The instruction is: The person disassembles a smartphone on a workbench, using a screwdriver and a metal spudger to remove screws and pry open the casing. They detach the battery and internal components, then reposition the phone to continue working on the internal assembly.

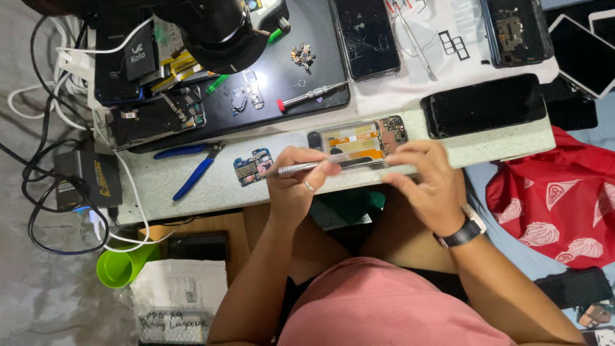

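Note:
An opened phone lies near the front edge of the pale work table, its orange flex cable and circuit parts exposed. My left hand grips silver tweezers, with the tips reaching over the phone's lower edge. My right hand, with a dark watch on the wrist, rests against the phone's right end and holds it steady. A small blue circuit board lies just left of my left hand.
Blue-handled pliers lie to the left. A red-tipped screwdriver sits on a black mat with small parts. A black phone lies right, more phones behind. Cables and a charger crowd the left. A red bag is at right.

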